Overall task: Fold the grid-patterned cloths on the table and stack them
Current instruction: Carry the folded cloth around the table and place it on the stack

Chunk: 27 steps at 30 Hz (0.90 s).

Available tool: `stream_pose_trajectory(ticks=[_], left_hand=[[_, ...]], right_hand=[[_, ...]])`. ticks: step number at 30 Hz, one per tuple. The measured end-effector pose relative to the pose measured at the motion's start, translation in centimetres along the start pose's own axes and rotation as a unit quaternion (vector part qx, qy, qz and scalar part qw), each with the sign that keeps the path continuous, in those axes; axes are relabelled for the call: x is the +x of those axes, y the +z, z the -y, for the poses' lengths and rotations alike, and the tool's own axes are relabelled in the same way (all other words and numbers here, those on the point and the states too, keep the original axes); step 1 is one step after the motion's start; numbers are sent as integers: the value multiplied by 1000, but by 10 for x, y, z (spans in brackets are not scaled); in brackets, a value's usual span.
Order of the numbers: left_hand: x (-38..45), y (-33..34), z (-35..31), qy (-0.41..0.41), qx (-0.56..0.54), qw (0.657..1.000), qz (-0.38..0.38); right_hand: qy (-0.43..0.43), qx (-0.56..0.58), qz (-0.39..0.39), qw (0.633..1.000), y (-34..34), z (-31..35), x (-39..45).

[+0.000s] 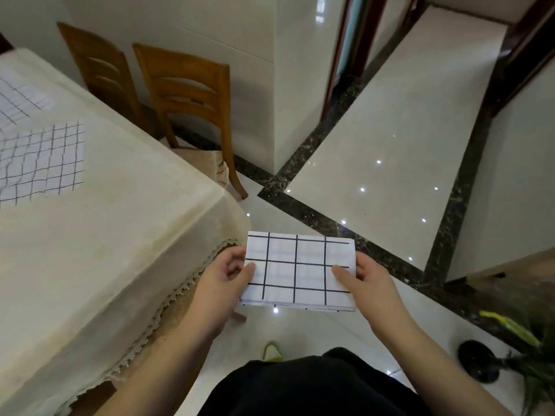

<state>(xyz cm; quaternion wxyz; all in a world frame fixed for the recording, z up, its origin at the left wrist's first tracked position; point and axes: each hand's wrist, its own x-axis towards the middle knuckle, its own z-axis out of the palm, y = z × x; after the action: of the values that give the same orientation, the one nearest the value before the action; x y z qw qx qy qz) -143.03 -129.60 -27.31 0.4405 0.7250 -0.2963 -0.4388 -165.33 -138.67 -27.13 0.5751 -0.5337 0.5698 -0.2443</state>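
Underfoot, the glossy pale tiled floor point(375, 139) with its dark marbled border strips fills most of the right side of the view and shows small bright points of reflected light. Next in size, the table point(99, 235) takes up the left side, draped in a cream tablecloth point(126, 211) with a lace trim hanging along its near edge. Two wooden chairs point(186, 85) stand beside its far side against the white wall. On the tabletop, at the left edge of the view, lies a rumpled grid-patterned cloth point(42, 160), spread loosely with creases, and just beyond it another grid cloth point(18, 100) lies flatter, partly cut off by the frame. A leafy potted plant point(522, 349) in a dark pot sits at the lower right on the floor. Smaller and closer, a folded grid cloth point(300, 271) is held off the table, in the air over the floor near the table's corner, as a neat rectangle with layered edges showing along its near side. The left hand point(222, 283) pinches its left edge with thumb on top, and the right hand point(363, 283) pinches its right edge likewise, thumb laid across the upper face.
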Motion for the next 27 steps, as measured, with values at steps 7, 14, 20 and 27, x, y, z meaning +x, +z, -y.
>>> stream_pose_trajectory(ticks=[7,14,20,27], left_hand=[[49,6,-12,-35,-9,997,-69],[106,19,-34,-87,-79,982,-151],[134,31,-47,-97,-98,962,-237],[159,25,-48,-119,-152,930,-312]], right_hand=[[-11,-43,72,996,5,24,82],[-34,-72,181,980,6,59,188],[-39,-105,267,957,14,89,252],[-48,-126,328,935,51,109,303]])
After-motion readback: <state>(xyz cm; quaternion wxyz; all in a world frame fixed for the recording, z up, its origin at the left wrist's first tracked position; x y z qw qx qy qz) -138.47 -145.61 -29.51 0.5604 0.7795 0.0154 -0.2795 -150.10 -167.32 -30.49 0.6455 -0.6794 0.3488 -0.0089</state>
